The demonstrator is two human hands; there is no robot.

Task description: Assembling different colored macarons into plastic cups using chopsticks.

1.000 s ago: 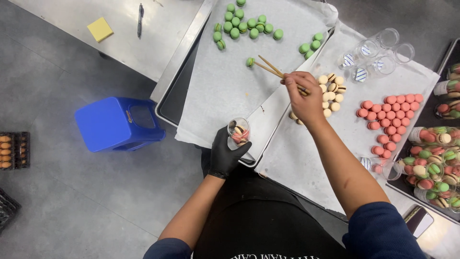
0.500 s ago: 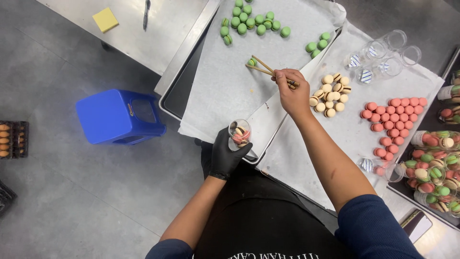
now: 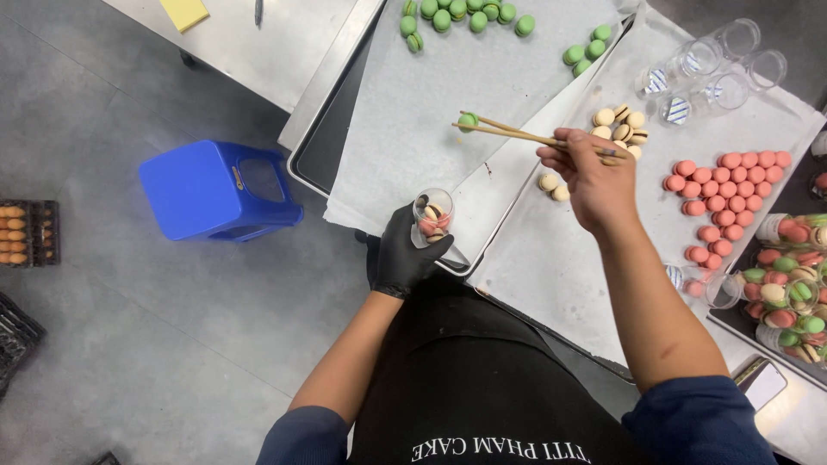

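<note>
The gloved left hand [image 3: 401, 255] grips a clear cup [image 3: 432, 215], part-filled with macarons. The right hand [image 3: 593, 176] clamps chopsticks [image 3: 508, 132] pinching a green macaron [image 3: 468, 120] at upper centre; many macarons remain on the trays

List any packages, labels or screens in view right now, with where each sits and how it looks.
Clear cup: in the gloved left hand, part filled with macarons.
Empty clear cups: far right of the tray paper, lying down, blue-striped labels.
Filled cups: right edge, mixed macarons.
Phone: lower right, dark screen.
Yellow notepad: top left, steel table.
</note>
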